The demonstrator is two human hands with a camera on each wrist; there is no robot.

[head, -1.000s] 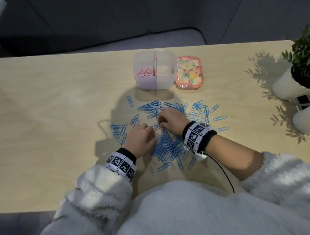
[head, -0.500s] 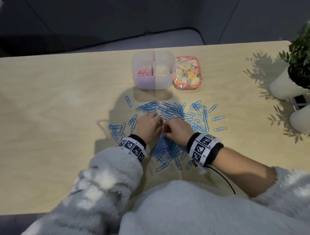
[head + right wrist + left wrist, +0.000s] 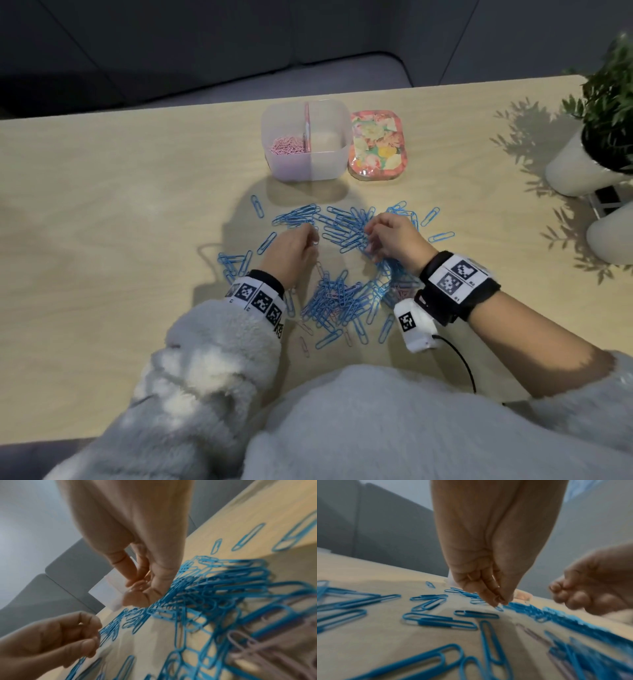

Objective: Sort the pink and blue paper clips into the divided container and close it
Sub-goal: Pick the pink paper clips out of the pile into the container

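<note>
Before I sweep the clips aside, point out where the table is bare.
Bare wood lies left of the divided container and the blue clips, and between the floral lid and the plant pot. Crowded: around the left hand and right hand.

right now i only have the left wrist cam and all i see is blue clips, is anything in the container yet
Observer: Yes. The head view shows pink clips in the left compartment of the divided container. The right compartment looks empty.
Operator: ok where's the lid
Observer: The floral lid lies flat on the table, right beside the container on its right.
Operator: any pink still loose on the table
Observer: A few. The right wrist view shows pale pink ones mixed into the near side of the blue pile.
</note>
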